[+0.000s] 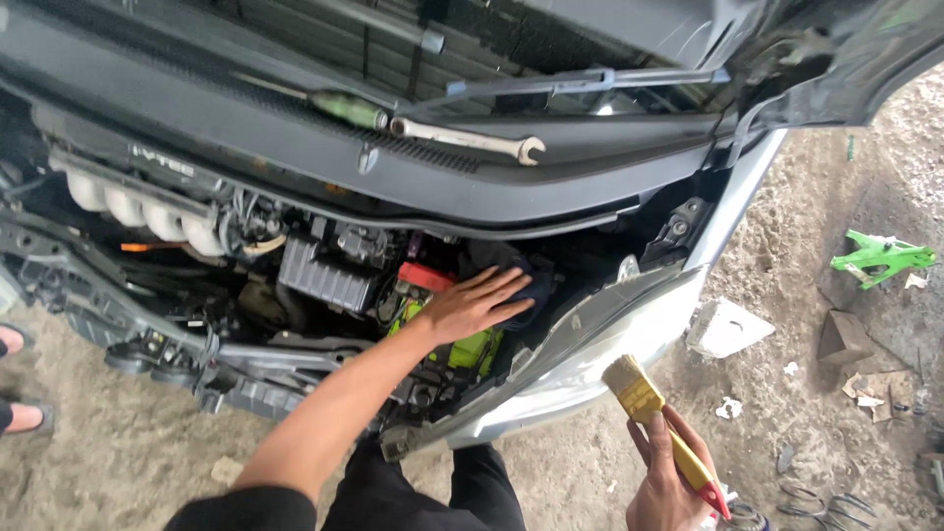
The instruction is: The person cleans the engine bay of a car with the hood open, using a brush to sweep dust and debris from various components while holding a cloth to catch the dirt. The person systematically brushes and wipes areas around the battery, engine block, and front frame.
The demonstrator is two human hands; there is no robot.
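Open engine bay (324, 265) fills frame's upper left. At centre, my left hand (472, 303), fingers spread flat, presses a dark soft cloth (531, 285) onto the battery; limp, bunch it to grip. Lower right, right hand (669, 482) grips yellow-handled paintbrush (654, 418): light, rigid, held mid-handle.

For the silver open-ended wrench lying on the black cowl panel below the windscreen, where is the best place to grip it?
Grip the silver open-ended wrench at mid-shank, coming from above with fingers across its narrow width. It lies flat on the black cowl panel, shank bare; the green-handled screwdriver crowds its left end, and the forked jaw at right is wider.
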